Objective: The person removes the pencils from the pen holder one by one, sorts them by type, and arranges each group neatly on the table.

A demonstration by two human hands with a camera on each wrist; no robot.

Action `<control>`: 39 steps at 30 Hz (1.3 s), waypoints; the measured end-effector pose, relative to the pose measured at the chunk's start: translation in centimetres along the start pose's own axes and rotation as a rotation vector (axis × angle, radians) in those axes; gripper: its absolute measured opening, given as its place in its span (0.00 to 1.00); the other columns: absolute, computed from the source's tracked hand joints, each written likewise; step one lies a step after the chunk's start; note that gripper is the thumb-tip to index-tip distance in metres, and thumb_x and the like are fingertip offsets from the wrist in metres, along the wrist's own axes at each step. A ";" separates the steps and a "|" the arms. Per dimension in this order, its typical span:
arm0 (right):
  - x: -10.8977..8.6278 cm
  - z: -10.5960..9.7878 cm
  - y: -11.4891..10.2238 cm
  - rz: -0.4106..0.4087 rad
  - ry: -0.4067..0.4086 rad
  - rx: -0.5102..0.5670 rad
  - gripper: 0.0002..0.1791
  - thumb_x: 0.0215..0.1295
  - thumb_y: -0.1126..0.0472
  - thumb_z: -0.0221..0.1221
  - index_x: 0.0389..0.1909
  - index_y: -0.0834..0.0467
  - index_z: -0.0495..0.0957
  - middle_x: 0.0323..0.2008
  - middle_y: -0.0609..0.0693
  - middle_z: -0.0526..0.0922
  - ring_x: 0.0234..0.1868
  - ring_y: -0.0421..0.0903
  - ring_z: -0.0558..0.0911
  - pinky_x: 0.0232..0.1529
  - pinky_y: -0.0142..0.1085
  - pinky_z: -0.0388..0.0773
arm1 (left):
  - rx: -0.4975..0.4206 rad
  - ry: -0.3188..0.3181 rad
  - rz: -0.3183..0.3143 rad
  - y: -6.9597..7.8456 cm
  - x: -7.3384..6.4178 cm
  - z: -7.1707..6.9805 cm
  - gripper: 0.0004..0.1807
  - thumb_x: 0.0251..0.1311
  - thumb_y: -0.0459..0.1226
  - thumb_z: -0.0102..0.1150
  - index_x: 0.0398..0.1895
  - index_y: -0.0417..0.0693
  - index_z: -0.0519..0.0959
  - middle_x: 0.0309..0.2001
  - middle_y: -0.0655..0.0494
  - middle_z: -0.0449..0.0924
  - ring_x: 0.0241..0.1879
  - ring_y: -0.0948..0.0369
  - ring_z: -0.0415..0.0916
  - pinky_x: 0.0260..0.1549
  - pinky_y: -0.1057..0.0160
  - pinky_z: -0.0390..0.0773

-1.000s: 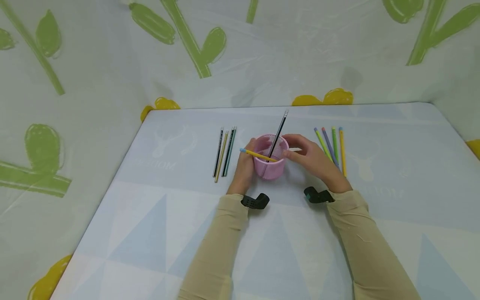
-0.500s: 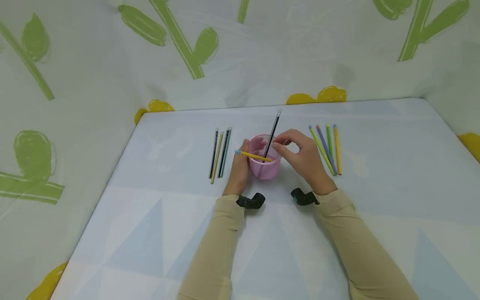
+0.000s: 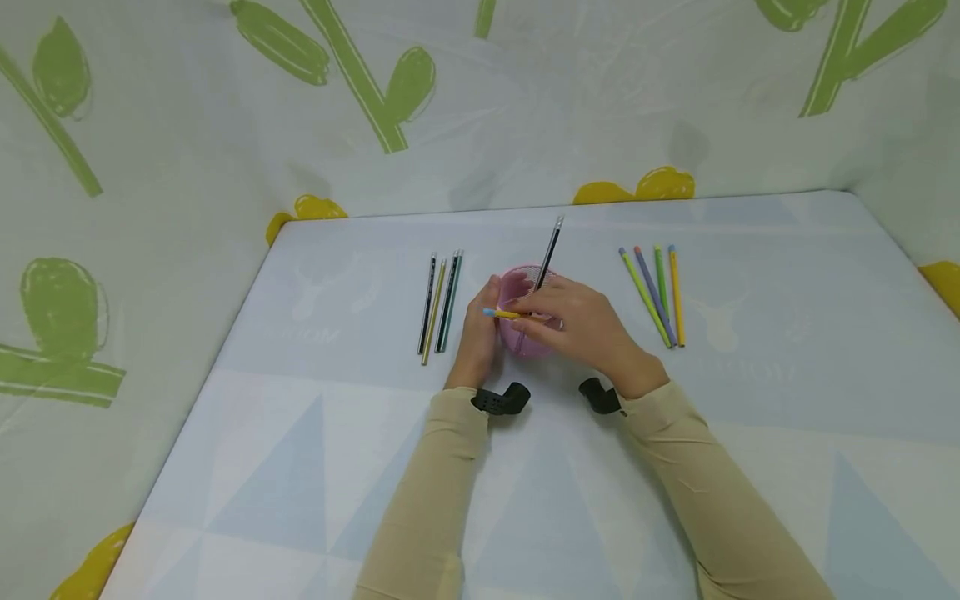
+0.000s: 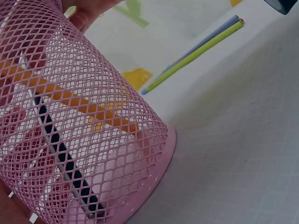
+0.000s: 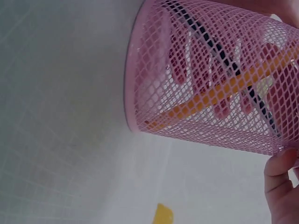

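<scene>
A pink mesh pencil cup (image 3: 531,345) stands on the table, and my left hand (image 3: 477,333) grips it around its left side. A black pencil (image 3: 551,247) with a silver end leans inside it, its top pointing up and back. A yellow pencil (image 5: 208,97) crosses it within the mesh, its blue end jutting over the left rim. My right hand (image 3: 581,321) reaches over the cup, thumb and fingers pinching the yellow pencil near the rim. Part of the cup's opening is hidden under this hand.
Left of the cup lie several dark and gold pencils (image 3: 434,312) side by side. Several bright green, purple and yellow pencils (image 3: 677,296) lie to the right. The pale patterned tabletop (image 3: 270,450) ends at leaf-printed walls (image 3: 525,100).
My right hand has left the cup's right rim, moved left across the opening, and taken hold of the yellow pencil. My left hand stays on the cup.
</scene>
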State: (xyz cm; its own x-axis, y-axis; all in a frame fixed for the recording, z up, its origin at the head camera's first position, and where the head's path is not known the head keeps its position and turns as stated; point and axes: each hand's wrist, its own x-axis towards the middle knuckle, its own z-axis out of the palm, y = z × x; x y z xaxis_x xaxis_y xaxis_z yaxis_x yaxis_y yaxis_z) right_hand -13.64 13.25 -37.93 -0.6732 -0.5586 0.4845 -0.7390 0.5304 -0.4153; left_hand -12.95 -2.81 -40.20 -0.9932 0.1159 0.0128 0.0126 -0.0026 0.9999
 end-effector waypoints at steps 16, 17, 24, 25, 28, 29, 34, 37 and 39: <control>-0.3 -2.5 1.1 0.289 0.066 0.319 0.12 0.63 0.55 0.57 0.43 0.55 0.80 0.36 0.45 0.81 0.35 0.38 0.74 0.39 0.28 0.74 | 0.020 0.021 0.015 -1.3 0.8 -0.2 0.29 0.69 0.55 0.27 0.61 0.49 0.69 0.60 0.54 0.70 0.63 0.62 0.62 0.63 0.59 0.60; -0.3 -2.6 1.2 0.325 0.091 0.331 0.13 0.63 0.54 0.56 0.44 0.55 0.80 0.36 0.45 0.82 0.35 0.38 0.75 0.39 0.27 0.74 | -0.001 0.015 0.041 -1.0 0.7 -0.1 0.29 0.70 0.52 0.27 0.60 0.46 0.70 0.59 0.50 0.71 0.62 0.59 0.64 0.63 0.57 0.61; -0.5 -4.3 2.0 0.450 0.429 0.601 0.15 0.66 0.56 0.52 0.47 0.61 0.75 0.35 0.51 0.82 0.32 0.46 0.77 0.31 0.28 0.74 | 0.004 0.020 0.068 0.0 0.1 0.0 0.28 0.71 0.50 0.27 0.58 0.46 0.72 0.55 0.50 0.75 0.59 0.60 0.67 0.62 0.58 0.61; -0.5 -4.5 2.1 0.456 0.484 0.641 0.14 0.67 0.56 0.52 0.47 0.61 0.75 0.34 0.51 0.82 0.31 0.46 0.77 0.30 0.28 0.74 | 0.010 0.024 0.060 -0.1 0.1 0.0 0.27 0.71 0.51 0.27 0.58 0.47 0.72 0.55 0.51 0.75 0.59 0.61 0.67 0.62 0.59 0.61; -0.7 -5.4 2.2 0.446 0.626 0.773 0.13 0.67 0.58 0.51 0.46 0.62 0.73 0.31 0.52 0.81 0.28 0.47 0.77 0.27 0.28 0.74 | 0.005 0.025 0.058 -0.1 0.1 -0.1 0.27 0.71 0.51 0.28 0.58 0.47 0.72 0.55 0.51 0.75 0.59 0.60 0.67 0.62 0.59 0.61; -0.8 -5.6 2.2 0.435 0.659 0.810 0.13 0.67 0.58 0.51 0.46 0.62 0.73 0.30 0.53 0.81 0.27 0.47 0.77 0.26 0.28 0.73 | 0.000 0.024 0.061 -0.1 0.1 -0.1 0.27 0.71 0.51 0.28 0.58 0.46 0.72 0.55 0.50 0.75 0.58 0.59 0.68 0.62 0.58 0.62; -1.1 -6.8 2.1 0.395 0.714 0.879 0.13 0.68 0.60 0.49 0.47 0.63 0.72 0.26 0.54 0.80 0.22 0.47 0.74 0.24 0.29 0.71 | 0.017 0.030 0.045 -0.1 0.1 -0.2 0.28 0.70 0.52 0.28 0.58 0.47 0.71 0.55 0.52 0.75 0.59 0.62 0.66 0.63 0.61 0.60; -1.4 -7.1 2.5 0.431 0.678 0.861 0.13 0.68 0.59 0.49 0.49 0.61 0.72 0.25 0.54 0.80 0.22 0.47 0.72 0.24 0.28 0.71 | 0.028 0.032 0.035 -0.1 0.1 -0.2 0.28 0.70 0.52 0.28 0.59 0.49 0.71 0.56 0.53 0.74 0.60 0.65 0.65 0.63 0.63 0.59; -1.6 -7.2 3.1 0.482 0.620 0.822 0.14 0.69 0.59 0.49 0.51 0.60 0.72 0.26 0.54 0.80 0.22 0.48 0.72 0.24 0.27 0.71 | 0.027 0.027 0.039 -0.2 0.2 -0.2 0.28 0.70 0.52 0.27 0.59 0.48 0.71 0.56 0.53 0.74 0.60 0.66 0.65 0.63 0.64 0.59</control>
State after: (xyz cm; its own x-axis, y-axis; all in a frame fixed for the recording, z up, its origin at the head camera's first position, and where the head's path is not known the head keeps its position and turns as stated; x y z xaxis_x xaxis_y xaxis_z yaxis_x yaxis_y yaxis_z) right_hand -14.68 20.44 -34.48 -0.9322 0.1235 0.3403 -0.3530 -0.1018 -0.9301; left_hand -13.17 -3.01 -40.36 -0.9946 0.0894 0.0518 0.0538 0.0205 0.9983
